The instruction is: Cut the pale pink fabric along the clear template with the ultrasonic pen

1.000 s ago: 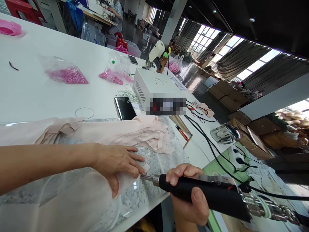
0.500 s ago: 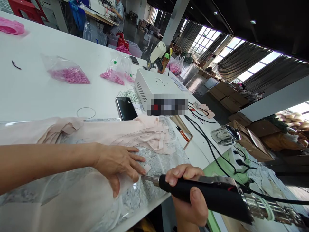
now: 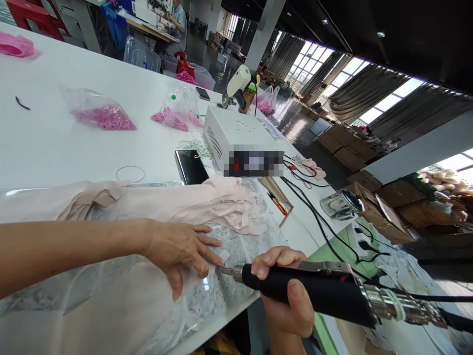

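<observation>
My left hand (image 3: 181,251) lies flat with fingers spread, pressing pale pink sheer fabric (image 3: 121,301) onto the plastic-covered tabletop. A small pale fabric tab (image 3: 223,255) shows just past its fingertips. In my right hand (image 3: 288,291) is a handheld ultrasonic welder (image 3: 306,288) with a black grip, a thin metal tip and a cable at its rear. The tip touches or nearly touches the fabric edge beside my left index finger; exact contact is hard to tell. Behind my left hand are bunched pale pink fabric strips (image 3: 207,202).
Beyond the fabric are a phone (image 3: 191,166), a white control box (image 3: 244,133) and bags of pink pieces (image 3: 107,116). Black cables (image 3: 314,212) run down the right side, near an open box of pens (image 3: 277,199) and a glass jar (image 3: 342,204). A person (image 3: 177,27) sits far back.
The rear of the welder has risen slightly and moved left, while its tip stays near the same spot. My left hand keeps its place on the fabric. The view has shifted a little.
</observation>
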A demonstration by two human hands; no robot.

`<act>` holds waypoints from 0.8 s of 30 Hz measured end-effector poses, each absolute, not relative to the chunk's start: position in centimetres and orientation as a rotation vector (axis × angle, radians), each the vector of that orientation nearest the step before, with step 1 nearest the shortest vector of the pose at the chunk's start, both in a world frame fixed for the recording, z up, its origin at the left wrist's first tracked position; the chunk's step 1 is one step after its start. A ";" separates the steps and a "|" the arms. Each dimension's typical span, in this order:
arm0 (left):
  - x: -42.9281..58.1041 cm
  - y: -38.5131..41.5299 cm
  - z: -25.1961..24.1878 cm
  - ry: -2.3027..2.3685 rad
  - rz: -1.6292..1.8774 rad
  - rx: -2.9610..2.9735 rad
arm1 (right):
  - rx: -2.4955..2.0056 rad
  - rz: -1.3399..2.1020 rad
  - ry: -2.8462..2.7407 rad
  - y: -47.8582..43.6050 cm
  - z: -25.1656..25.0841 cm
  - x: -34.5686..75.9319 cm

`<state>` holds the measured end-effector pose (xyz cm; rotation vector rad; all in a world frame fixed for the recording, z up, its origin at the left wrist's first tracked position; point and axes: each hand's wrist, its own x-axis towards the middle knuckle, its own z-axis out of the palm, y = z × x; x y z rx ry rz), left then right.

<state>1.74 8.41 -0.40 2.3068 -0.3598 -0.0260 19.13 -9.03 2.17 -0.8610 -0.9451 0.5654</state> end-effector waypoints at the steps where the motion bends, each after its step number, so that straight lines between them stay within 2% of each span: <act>1: 1.8 8.4 -0.4 -0.361 -0.035 2.309 | -0.867 0.561 -0.940 -9.1 2.2 19.0; 24: 1.8 8.1 -1.0 -0.310 0.029 2.235 | -0.897 0.621 -1.003 -9.4 2.6 17.9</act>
